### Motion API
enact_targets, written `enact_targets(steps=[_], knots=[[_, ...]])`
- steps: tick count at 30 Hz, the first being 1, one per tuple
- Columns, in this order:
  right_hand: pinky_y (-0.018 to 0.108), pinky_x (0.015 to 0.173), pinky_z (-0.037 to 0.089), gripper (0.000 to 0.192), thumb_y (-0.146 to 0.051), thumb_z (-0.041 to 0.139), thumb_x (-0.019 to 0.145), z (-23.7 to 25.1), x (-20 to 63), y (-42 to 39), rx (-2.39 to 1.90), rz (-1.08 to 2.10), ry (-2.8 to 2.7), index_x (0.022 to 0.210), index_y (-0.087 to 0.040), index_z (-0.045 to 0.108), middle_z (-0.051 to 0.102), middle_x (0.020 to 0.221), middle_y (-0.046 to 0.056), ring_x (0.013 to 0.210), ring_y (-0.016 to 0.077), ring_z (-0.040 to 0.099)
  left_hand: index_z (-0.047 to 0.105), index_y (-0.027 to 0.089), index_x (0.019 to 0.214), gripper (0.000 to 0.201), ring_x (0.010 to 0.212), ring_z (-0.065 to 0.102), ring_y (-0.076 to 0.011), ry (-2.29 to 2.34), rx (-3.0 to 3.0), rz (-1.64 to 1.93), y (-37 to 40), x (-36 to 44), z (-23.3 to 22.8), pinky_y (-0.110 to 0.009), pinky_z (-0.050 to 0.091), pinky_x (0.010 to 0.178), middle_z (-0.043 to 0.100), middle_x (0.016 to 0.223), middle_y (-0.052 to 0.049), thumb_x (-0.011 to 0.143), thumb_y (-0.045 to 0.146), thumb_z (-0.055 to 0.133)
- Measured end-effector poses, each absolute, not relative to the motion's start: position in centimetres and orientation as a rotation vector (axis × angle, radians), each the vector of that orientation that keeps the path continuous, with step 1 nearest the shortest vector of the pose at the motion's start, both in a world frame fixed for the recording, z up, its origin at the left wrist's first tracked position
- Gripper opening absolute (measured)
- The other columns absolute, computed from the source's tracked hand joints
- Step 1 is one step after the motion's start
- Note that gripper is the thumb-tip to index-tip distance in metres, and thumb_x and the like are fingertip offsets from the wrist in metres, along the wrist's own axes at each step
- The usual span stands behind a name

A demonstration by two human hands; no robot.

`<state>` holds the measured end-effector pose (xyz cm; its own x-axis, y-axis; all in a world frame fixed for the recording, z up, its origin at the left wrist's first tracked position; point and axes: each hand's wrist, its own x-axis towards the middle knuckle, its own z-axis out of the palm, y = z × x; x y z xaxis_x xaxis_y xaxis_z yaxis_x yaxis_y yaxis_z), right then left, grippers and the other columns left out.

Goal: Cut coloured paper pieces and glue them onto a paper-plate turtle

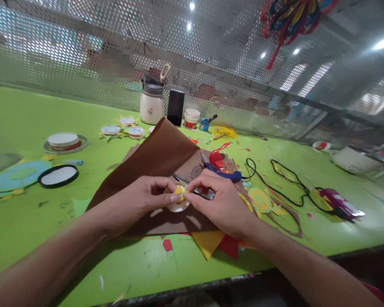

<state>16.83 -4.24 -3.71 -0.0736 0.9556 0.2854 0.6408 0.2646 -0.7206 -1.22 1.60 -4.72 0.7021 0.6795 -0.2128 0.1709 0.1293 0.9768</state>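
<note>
Left hand [141, 198] and right hand [216, 200] pinch small yellow piece [180, 192] | steadied atop white disc [178, 204] | scissors [195, 187] just behind grip

Both hands, left hand [137, 200] and right hand [219, 200], are meeting over the folded sheet [156, 170] (near table [35, 221] edge); the flask [152, 104] is standing far behind, the glue gun [337, 204] lying right.

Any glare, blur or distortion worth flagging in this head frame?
Head view: ceiling lights flare through the perforated screen; wide-angle bending curves the green table edge; a pixelated patch sits upper left; the hands, left hand and right hand, are sharp, shadowing the brown sheet.
</note>
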Motion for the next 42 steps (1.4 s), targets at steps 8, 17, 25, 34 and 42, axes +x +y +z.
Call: enact_targets(steps=[8,17,25,34,42], knots=[[0.02,0.057,0.039,0.005,-0.009,0.067,0.075,-3.5,16.9,-4.3,-1.443,0.583,-1.79,0.072,-0.012,0.067,0.053,0.071,-0.001,0.063,0.0088,0.05,0.066,0.018,0.076,0.03,0.07,0.06,-0.019,0.769,1.338,0.477,1.3,-1.0,-5.0,-0.032,0.046,0.063,0.067,0.076,-0.005,0.065,0.045,0.074],[0.025,0.065,0.043,0.01,-0.011,0.06,0.08,-3.2,18.5,-3.2,-1.429,0.539,-1.804,0.072,-0.016,0.061,0.058,0.075,0.0,0.071,0.012,0.054,0.063,0.017,0.076,0.022,0.063,0.051,-0.0122,0.768,1.344,0.355,1.5,-1.1,-5.2,-0.025,0.036,0.058,0.062,0.072,0.0,0.072,0.037,0.072],[0.026,0.063,0.042,0.008,-0.01,0.059,0.077,-3.4,18.5,-2.5,-1.493,0.581,-2.003,0.072,-0.016,0.061,0.062,0.077,0.001,0.07,0.0122,0.055,0.064,0.018,0.075,0.012,0.072,0.055,-0.013,0.727,1.27,0.272,1.7,-1.1,-5.8,-0.025,0.04,0.068,0.066,0.077,-0.001,0.075,0.029,0.07],[0.023,0.056,0.036,0.009,-0.01,0.055,0.075,-3.8,18.5,-2.5,-1.466,0.504,-2.127,0.069,-0.017,0.059,0.059,0.069,-0.001,0.061,0.0102,0.051,0.065,0.02,0.074,0.016,0.071,0.053,-0.0144,0.767,1.442,0.206,1.8,-0.9,-5.5,-0.025,0.04,0.066,0.064,0.075,0.0,0.076,0.035,0.068],[0.025,0.061,0.035,0.009,-0.008,0.056,0.081,-4.1,18.3,-2.9,-1.421,0.252,-2.256,0.074,-0.014,0.057,0.054,0.073,0.0,0.067,0.0115,0.047,0.065,0.02,0.079,0.018,0.068,0.051,-0.013,0.735,1.506,0.168,1.6,-0.9,-5.8,-0.023,0.036,0.059,0.064,0.077,0.0,0.079,0.038,0.063]])
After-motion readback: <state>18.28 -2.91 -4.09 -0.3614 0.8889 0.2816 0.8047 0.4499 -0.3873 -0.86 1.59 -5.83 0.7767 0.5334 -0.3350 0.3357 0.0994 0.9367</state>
